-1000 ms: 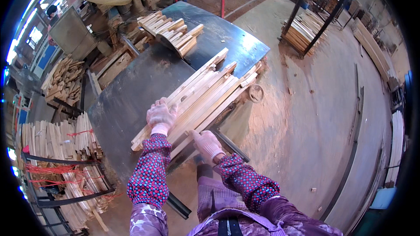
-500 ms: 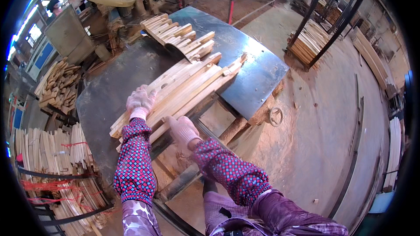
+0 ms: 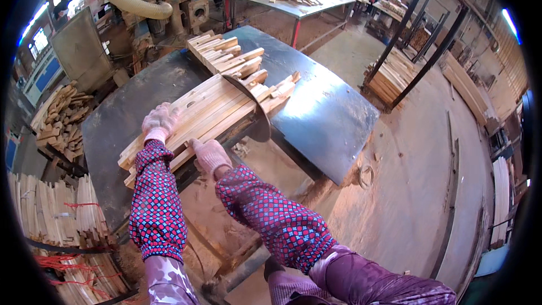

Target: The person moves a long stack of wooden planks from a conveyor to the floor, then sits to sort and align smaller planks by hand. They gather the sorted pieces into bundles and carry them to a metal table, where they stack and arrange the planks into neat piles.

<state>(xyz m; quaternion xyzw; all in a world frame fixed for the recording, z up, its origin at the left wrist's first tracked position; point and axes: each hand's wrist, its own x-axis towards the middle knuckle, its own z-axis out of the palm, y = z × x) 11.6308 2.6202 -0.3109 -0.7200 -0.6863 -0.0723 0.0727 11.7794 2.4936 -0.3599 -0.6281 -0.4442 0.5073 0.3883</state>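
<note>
A flat bundle of pale wooden strips (image 3: 197, 110) lies slantwise on the dark metal saw table (image 3: 107, 130). A thin, round, dark saw blade (image 3: 261, 114) stands across the strips near their far ends. My left hand (image 3: 161, 120), in a pale pink work glove, presses down over the near left part of the bundle, fingers bent round it. Gloved alike, my right hand (image 3: 210, 155) is curled against the near side strip, its thumb side touching the wood. Both hands are on the near side of the blade. Shorter cut pieces (image 3: 226, 53) lie beyond it.
Bundled strips (image 3: 56, 209) with red ties stand at lower left, offcuts (image 3: 66, 116) above them. A ribbed hose (image 3: 132, 4) hangs at top left. Behind is a table (image 3: 322, 0) piled with wood. A handwheel (image 3: 366, 177) sits below the table's right corner.
The bundle has moved against the blade, which now stands across most of the strips instead of only at their far left side. Both hands keep their places on the wood; the head view has shifted.
</note>
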